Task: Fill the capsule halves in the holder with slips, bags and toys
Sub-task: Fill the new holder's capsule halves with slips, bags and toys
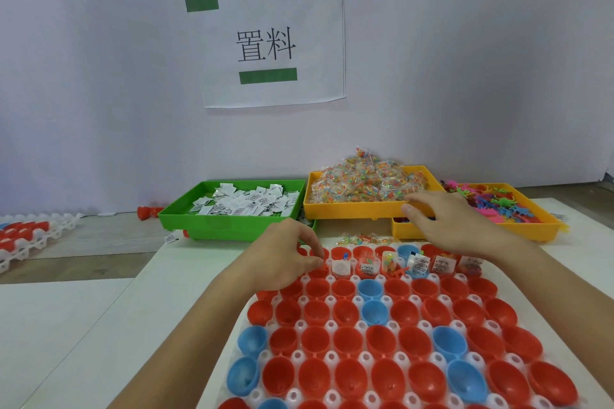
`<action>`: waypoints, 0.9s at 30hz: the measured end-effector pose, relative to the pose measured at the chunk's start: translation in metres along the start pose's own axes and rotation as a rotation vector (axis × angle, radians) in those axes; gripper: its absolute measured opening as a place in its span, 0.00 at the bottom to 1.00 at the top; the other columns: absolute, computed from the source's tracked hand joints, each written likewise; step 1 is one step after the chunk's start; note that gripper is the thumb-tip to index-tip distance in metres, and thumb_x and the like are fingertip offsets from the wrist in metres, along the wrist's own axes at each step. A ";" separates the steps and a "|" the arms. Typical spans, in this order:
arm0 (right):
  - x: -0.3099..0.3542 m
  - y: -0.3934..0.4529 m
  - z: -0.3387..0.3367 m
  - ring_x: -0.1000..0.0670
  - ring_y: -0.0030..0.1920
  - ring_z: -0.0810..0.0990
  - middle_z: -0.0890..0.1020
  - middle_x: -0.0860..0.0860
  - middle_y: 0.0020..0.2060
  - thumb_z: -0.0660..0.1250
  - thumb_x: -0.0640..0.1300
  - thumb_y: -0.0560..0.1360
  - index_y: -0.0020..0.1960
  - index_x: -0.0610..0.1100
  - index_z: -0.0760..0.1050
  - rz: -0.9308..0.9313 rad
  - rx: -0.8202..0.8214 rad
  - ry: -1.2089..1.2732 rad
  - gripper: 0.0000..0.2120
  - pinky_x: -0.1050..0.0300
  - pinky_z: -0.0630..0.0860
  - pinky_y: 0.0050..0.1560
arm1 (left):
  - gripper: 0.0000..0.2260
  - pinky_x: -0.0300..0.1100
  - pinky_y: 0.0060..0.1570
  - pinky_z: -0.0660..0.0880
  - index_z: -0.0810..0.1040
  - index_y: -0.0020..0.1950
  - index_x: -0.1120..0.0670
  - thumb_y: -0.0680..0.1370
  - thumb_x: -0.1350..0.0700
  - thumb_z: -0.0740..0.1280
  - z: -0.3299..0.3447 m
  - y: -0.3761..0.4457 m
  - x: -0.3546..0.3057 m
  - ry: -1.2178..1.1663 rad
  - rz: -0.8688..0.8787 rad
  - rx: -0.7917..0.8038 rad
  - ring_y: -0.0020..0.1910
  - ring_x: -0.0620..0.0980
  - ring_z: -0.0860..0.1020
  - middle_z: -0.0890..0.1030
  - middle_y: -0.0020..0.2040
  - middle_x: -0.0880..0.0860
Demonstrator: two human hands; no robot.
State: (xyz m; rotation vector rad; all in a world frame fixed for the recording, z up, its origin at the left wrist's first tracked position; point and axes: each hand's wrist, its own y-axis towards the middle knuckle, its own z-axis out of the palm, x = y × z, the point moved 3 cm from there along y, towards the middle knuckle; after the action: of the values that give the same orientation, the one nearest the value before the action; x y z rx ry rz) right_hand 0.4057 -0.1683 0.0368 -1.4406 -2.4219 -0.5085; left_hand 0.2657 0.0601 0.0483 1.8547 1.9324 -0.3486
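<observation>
Capsule halves (412, 342), mostly red with about eight blue, sit in the white holder (329, 329) on your worktop (166, 292); its near rows are cut off. Three trays stand behind: green tray (229, 219) with slips (246, 204), yellow tray (358, 211) heaped with bags (368, 184), orange tray (528, 226) with toys (491, 204). Your left hand (287, 257) curls its fingers at the far row; what they pinch is hidden. Your right hand (447, 224) reaches, fingers spread, at the yellow tray's edge.
</observation>
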 end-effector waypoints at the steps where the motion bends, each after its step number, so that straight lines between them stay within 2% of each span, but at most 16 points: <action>1: -0.001 0.001 0.001 0.41 0.76 0.59 0.68 0.48 0.74 0.54 0.60 0.82 0.75 0.50 0.66 0.010 0.004 -0.003 0.25 0.34 0.60 0.72 | 0.02 0.28 0.41 0.67 0.83 0.44 0.47 0.76 0.54 0.72 0.000 0.000 0.000 -0.003 0.002 -0.001 0.51 0.43 0.77 0.78 0.47 0.40; 3: -0.002 0.002 0.003 0.41 0.77 0.56 0.66 0.48 0.76 0.53 0.60 0.82 0.76 0.49 0.64 0.025 0.001 -0.008 0.26 0.33 0.58 0.73 | 0.01 0.24 0.40 0.65 0.84 0.45 0.47 0.76 0.53 0.72 -0.001 0.000 0.000 -0.004 0.006 0.000 0.50 0.41 0.76 0.78 0.46 0.39; 7: -0.004 0.004 0.005 0.42 0.78 0.54 0.62 0.48 0.78 0.55 0.58 0.83 0.77 0.47 0.63 0.029 -0.017 0.005 0.27 0.34 0.57 0.74 | 0.02 0.23 0.39 0.66 0.84 0.46 0.47 0.77 0.53 0.72 -0.002 -0.001 0.000 -0.009 0.015 -0.010 0.51 0.40 0.76 0.78 0.47 0.38; 12: -0.008 0.006 0.004 0.44 0.77 0.59 0.66 0.48 0.76 0.57 0.55 0.83 0.75 0.44 0.67 0.003 -0.085 0.099 0.25 0.40 0.59 0.75 | 0.04 0.25 0.39 0.64 0.82 0.44 0.45 0.77 0.53 0.71 -0.004 -0.001 -0.002 -0.020 0.014 -0.015 0.49 0.37 0.74 0.76 0.46 0.36; 14: -0.010 0.008 0.004 0.44 0.76 0.60 0.67 0.48 0.75 0.56 0.55 0.83 0.75 0.48 0.67 -0.016 -0.095 0.117 0.23 0.40 0.59 0.75 | 0.04 0.25 0.40 0.62 0.81 0.43 0.44 0.77 0.53 0.71 -0.004 -0.001 -0.002 -0.021 0.017 -0.015 0.49 0.37 0.74 0.76 0.46 0.35; 18: -0.011 0.011 0.012 0.45 0.78 0.53 0.60 0.52 0.78 0.50 0.58 0.83 0.76 0.58 0.63 -0.017 -0.031 0.033 0.22 0.33 0.53 0.75 | 0.02 0.27 0.42 0.64 0.82 0.45 0.45 0.77 0.52 0.71 -0.006 -0.001 -0.001 -0.039 0.020 -0.026 0.54 0.41 0.75 0.77 0.48 0.37; 22: -0.012 0.013 0.011 0.45 0.79 0.53 0.61 0.55 0.78 0.47 0.57 0.84 0.77 0.56 0.64 0.006 -0.021 0.073 0.23 0.34 0.51 0.75 | 0.01 0.27 0.43 0.64 0.82 0.47 0.46 0.77 0.51 0.71 -0.006 -0.001 -0.001 -0.048 0.017 -0.036 0.53 0.40 0.75 0.78 0.50 0.39; 27: -0.007 0.010 0.009 0.44 0.78 0.54 0.64 0.54 0.77 0.50 0.55 0.85 0.75 0.51 0.67 0.026 -0.034 0.168 0.22 0.34 0.53 0.75 | 0.01 0.26 0.42 0.65 0.82 0.47 0.45 0.77 0.51 0.71 -0.007 0.000 0.000 -0.058 0.017 -0.053 0.53 0.39 0.75 0.78 0.51 0.39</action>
State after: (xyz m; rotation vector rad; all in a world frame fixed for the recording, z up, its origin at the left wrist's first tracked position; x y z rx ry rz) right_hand 0.4170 -0.1655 0.0268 -1.3814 -2.2717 -0.6400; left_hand 0.2646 0.0637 0.0540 1.8066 1.8682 -0.3397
